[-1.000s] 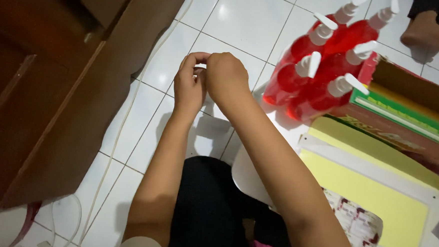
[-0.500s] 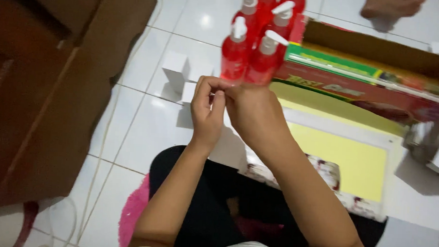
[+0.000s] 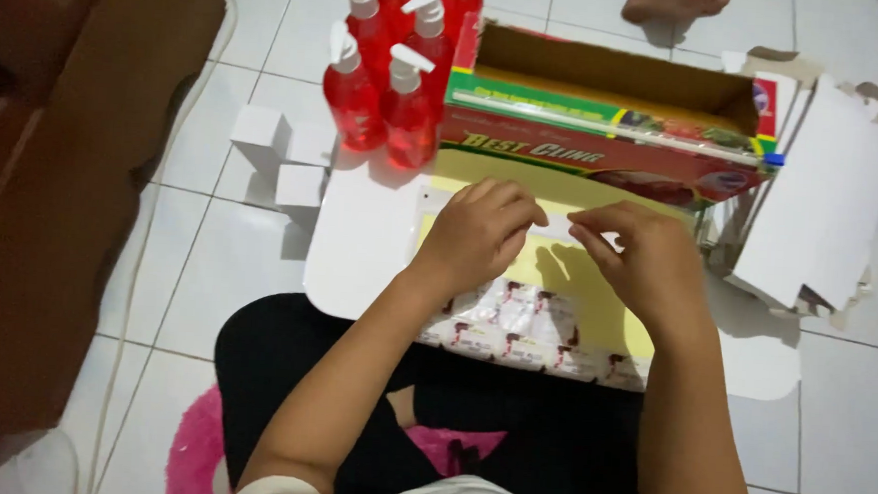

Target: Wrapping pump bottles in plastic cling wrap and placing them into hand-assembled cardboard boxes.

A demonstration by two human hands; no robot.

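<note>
L hand (image 3: 480,229) and R hand (image 3: 644,253) hover close together over the yellow sheet (image 3: 596,315), fingers curled, tips pinched narrow; can't tell if anything is held between them (too small to see). Sheet lies on a white board (image 3: 359,243) on the tiled floor (image 3: 218,265), just in front of the person's lap. Sticker labels (image 3: 515,326) sit along the sheet's near edge, partly under the L wrist. Behind the hands: long open box (image 3: 605,135) w/ a roll inside. Four red pump bottles (image 3: 388,74) stand upright in a cluster at the box's left end. Two small white boxes (image 3: 274,153) on the floor left of the board. Flattened white carton (image 3: 822,207) to the right.
</note>
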